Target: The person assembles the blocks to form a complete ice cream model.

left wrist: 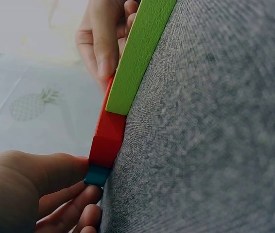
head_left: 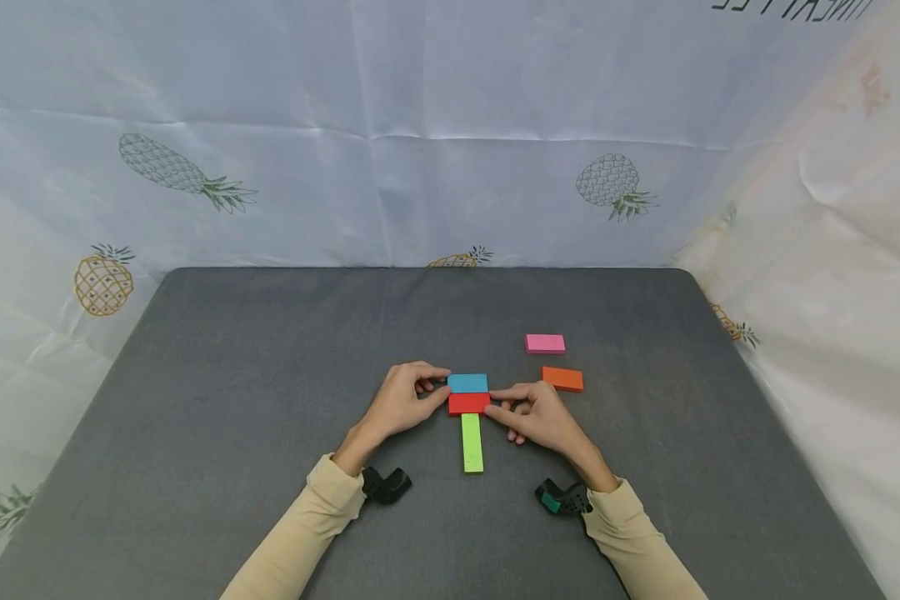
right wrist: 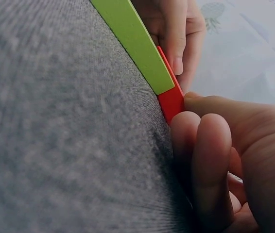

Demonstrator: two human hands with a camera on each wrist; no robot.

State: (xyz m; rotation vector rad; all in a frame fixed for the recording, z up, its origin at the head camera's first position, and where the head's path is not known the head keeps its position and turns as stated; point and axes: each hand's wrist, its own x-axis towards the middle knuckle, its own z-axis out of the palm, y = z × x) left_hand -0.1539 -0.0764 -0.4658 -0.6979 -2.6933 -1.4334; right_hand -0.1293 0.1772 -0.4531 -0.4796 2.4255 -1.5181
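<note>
A blue block lies flat against the far long side of a red block. From the red block's near side a lime green block runs toward the person, forming a T-like shape. My left hand pinches the blue block's left end between thumb and index finger; in the left wrist view, the blue block shows just under the thumb. On the other side, my right hand has its thumb and index finger at the right end of the red block. Its other fingers curl loosely.
An orange block lies just beyond the right hand, and a pink block sits farther back. The dark grey table backs onto a pineapple-print cloth. Black wrist devices are worn at both cuffs.
</note>
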